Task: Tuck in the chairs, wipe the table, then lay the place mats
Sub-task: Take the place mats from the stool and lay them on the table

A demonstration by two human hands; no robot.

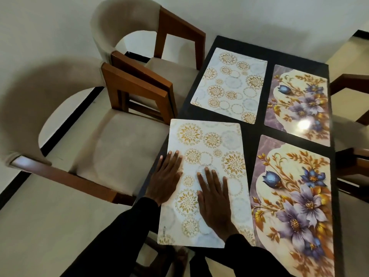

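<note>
- Dark table [251, 124] on the right of the room, pale floor around it.
- Far left, near armchair [111, 148] and far armchair [171, 70] stand at the table's edge.
- Left hand [167, 176] lies flat, fingers straight, pressing the near medallion place mat [217, 140] at its left edge.
- Right hand [214, 198] just beside it, flat on the same mat, fingers slightly spread.
- Far medallion place mat [229, 84] lies beyond.
- Rightmost, near floral place mat [295, 202] and far floral place mat [297, 104] lie flat.
</note>
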